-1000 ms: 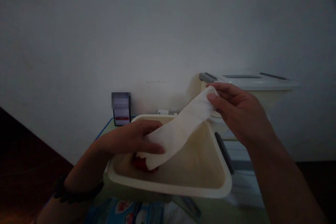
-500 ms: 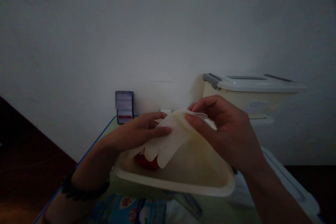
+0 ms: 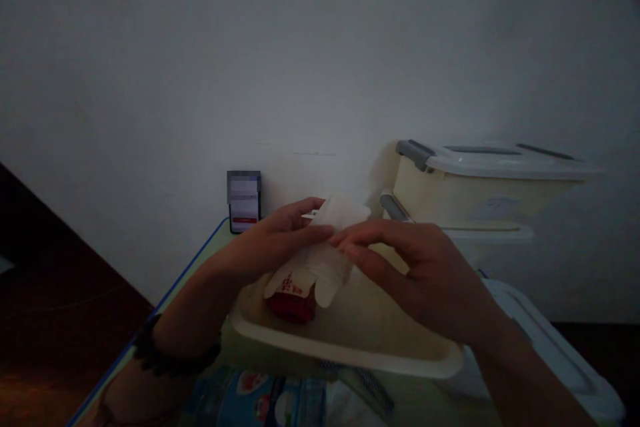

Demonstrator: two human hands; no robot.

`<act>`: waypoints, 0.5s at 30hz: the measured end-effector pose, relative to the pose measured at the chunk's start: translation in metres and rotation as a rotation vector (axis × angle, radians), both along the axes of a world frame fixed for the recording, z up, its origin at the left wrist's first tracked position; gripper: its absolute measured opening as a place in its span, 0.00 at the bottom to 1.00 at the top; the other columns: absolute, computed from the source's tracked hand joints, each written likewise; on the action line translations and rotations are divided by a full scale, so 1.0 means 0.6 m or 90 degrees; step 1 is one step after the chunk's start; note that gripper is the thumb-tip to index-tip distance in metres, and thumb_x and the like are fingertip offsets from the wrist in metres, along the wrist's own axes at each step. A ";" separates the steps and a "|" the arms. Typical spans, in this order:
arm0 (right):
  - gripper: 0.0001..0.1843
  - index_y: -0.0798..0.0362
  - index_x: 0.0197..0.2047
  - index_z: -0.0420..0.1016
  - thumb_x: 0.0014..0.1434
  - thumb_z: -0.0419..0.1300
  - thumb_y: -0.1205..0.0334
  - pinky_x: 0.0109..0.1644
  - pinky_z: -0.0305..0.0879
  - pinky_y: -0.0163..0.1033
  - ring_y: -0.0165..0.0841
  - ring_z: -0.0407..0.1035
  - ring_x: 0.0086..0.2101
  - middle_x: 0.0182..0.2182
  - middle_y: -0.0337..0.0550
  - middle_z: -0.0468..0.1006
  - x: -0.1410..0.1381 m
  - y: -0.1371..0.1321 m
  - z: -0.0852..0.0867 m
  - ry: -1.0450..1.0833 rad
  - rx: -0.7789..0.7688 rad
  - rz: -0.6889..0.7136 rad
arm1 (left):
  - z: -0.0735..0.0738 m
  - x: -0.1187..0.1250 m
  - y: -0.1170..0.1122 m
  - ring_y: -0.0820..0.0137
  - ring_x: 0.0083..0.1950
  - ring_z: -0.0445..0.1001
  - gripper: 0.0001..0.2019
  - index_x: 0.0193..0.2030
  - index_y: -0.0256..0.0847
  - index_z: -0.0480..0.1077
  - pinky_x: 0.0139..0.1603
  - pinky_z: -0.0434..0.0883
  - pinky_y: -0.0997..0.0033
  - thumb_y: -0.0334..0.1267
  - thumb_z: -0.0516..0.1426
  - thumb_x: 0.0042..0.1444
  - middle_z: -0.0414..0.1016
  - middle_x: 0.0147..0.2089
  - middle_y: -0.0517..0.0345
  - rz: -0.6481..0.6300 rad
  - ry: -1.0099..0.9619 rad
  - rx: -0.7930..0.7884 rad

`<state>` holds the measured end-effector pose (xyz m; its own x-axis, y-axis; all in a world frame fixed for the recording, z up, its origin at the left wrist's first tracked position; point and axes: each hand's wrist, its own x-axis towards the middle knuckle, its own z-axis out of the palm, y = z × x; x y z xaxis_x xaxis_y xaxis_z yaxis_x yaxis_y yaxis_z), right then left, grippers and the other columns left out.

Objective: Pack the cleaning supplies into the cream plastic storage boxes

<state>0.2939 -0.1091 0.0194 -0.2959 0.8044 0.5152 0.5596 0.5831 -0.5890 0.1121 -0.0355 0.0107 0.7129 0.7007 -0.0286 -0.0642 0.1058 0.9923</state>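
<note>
A folded white sock (image 3: 327, 247) is held between both my hands above a cream plastic tub (image 3: 350, 347). My left hand (image 3: 273, 243) grips its left side with fingers curled over the top. From the right, my right hand (image 3: 400, 267) pinches the folded edge. A red and white item (image 3: 293, 297) lies in the tub just below the sock.
A phone (image 3: 244, 200) leans against the white wall behind the tub. Stacked cream bins with grey-handled lids (image 3: 480, 180) stand at the right. A colourful printed package (image 3: 265, 403) lies in front of the tub. A lid (image 3: 550, 360) lies at lower right.
The sock was stretched out between my hands; my right hand has brought its far end down and left to the left hand, folding it in half.
</note>
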 end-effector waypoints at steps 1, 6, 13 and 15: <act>0.06 0.49 0.38 0.75 0.61 0.56 0.61 0.41 0.67 0.36 0.30 0.73 0.35 0.35 0.38 0.80 0.002 0.001 0.001 0.030 0.014 -0.038 | 0.000 0.000 0.000 0.72 0.33 0.77 0.19 0.55 0.42 0.66 0.33 0.71 0.75 0.34 0.59 0.56 0.79 0.38 0.56 -0.015 -0.007 0.004; 0.12 0.50 0.45 0.70 0.58 0.60 0.57 0.30 0.64 0.34 0.28 0.68 0.30 0.38 0.41 0.75 0.016 0.012 -0.005 0.103 -0.018 -0.171 | 0.000 0.001 0.000 0.73 0.33 0.76 0.17 0.54 0.43 0.67 0.33 0.72 0.77 0.30 0.57 0.57 0.79 0.37 0.59 -0.037 -0.015 0.002; 0.11 0.49 0.41 0.70 0.59 0.58 0.53 0.26 0.59 0.33 0.26 0.64 0.25 0.25 0.35 0.71 0.024 0.022 -0.014 0.168 -0.141 -0.079 | -0.002 0.000 -0.001 0.76 0.34 0.73 0.09 0.43 0.40 0.71 0.34 0.69 0.82 0.41 0.54 0.61 0.77 0.34 0.60 -0.027 -0.015 0.035; 0.10 0.49 0.40 0.70 0.59 0.59 0.53 0.25 0.58 0.32 0.25 0.63 0.24 0.25 0.34 0.69 0.025 0.022 -0.013 0.187 -0.137 -0.090 | -0.003 0.000 0.000 0.76 0.34 0.73 0.07 0.43 0.40 0.69 0.32 0.68 0.82 0.40 0.55 0.60 0.76 0.34 0.61 -0.012 -0.009 0.045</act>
